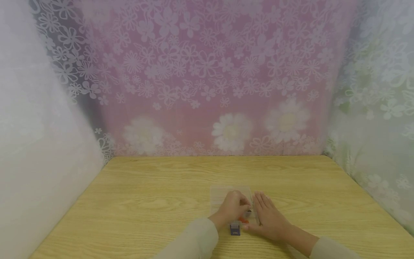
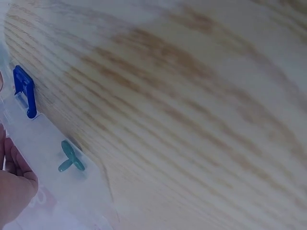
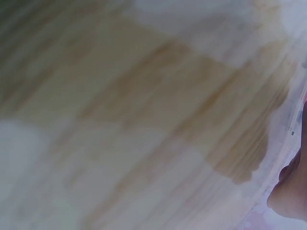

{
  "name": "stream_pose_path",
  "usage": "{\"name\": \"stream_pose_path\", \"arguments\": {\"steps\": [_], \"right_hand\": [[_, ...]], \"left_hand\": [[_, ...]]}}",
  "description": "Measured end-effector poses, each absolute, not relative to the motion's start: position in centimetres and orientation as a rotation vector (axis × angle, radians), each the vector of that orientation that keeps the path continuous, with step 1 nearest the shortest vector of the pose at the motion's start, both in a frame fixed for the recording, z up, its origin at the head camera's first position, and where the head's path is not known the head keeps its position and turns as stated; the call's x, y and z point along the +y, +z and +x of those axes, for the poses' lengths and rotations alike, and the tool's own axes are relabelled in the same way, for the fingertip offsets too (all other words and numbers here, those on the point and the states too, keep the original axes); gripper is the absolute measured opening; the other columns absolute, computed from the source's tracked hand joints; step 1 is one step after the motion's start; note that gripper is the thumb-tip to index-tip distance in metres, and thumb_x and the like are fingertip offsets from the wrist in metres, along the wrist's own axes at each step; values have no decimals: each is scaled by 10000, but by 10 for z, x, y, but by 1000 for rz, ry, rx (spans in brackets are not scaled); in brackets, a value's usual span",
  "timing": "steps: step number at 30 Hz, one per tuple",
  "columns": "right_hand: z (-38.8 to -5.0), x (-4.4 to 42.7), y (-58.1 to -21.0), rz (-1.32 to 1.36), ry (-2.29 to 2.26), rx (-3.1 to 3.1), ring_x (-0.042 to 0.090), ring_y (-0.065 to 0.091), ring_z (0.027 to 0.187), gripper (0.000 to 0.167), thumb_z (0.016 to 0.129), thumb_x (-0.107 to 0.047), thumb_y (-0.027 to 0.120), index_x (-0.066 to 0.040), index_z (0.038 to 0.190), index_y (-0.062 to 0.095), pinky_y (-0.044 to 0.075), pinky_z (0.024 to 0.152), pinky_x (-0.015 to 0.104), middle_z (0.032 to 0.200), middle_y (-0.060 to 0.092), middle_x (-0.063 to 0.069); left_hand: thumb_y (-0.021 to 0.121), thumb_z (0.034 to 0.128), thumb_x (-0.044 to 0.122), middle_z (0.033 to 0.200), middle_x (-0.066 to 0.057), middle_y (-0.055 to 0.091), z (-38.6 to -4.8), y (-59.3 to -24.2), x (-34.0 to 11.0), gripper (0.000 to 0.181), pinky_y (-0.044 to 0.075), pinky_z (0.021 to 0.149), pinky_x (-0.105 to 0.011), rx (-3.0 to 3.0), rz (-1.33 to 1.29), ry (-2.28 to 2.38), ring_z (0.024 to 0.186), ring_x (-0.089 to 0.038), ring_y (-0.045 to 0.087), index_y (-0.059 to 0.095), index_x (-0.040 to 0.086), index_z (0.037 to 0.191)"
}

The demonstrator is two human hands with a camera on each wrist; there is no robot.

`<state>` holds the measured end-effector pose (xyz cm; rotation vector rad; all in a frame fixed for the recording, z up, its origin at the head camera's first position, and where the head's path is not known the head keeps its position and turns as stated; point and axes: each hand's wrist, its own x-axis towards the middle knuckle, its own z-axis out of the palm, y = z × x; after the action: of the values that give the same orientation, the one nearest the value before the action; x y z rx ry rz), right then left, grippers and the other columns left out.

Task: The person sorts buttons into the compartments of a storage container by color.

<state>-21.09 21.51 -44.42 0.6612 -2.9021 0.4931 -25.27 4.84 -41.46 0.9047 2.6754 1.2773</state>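
Note:
A clear plastic box stands on the table, with a dark blue latch on its near side; the same blue clip shows upright in the left wrist view. My left hand reaches over the box with curled fingers and pinches a small pale, see-through piece with a dark spot. Something orange-red lies just below those fingers. Through the box wall shows a green three-lobed piece. Flat along the box's right side lies my right hand, fingers straight, thumb near the front edge.
The wood-grain table stretches around the box to both sides and behind it. A pink flowered curtain hangs along the back edge, with pale sheets at the sides.

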Motion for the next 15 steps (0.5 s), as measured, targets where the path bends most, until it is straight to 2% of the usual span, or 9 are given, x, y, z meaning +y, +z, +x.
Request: {"name": "stream_pose_path", "arguments": {"steps": [3,5,7,15], "right_hand": [[-211,215,-444,664,498,-2903,455,165,1381,1011,799,-636,557,132,1386,262,-47,1165,324,1480,194,316],[-212,216,-443,662,501,-2906,459,165,1379,1018,794,-637,562,135,1385,261,87,1152,484,1478,192,321],[-213,216,-443,662,505,-2910,471,173,1371,1030,788,-646,563,141,1381,263,198,1084,582,1471,196,333],[-214,216,-439,667,683,-2944,538,185,1331,1042,775,-600,619,181,1360,253,222,1031,651,1433,207,389]], "left_hand": [[650,840,47,824,-46,690,-253,-415,48,84,458,675,-136,2676,911,1292,741,-31,565,718,13,804],[650,839,48,819,-41,686,-253,-415,48,85,453,674,-137,2680,912,1297,739,-25,554,719,16,800],[651,839,50,817,-37,682,-253,-415,48,84,450,680,-141,2682,906,1304,743,-24,547,718,18,800],[656,835,46,817,-34,683,-254,-416,48,70,445,677,-140,2688,875,1323,742,-12,534,716,23,806]]}}
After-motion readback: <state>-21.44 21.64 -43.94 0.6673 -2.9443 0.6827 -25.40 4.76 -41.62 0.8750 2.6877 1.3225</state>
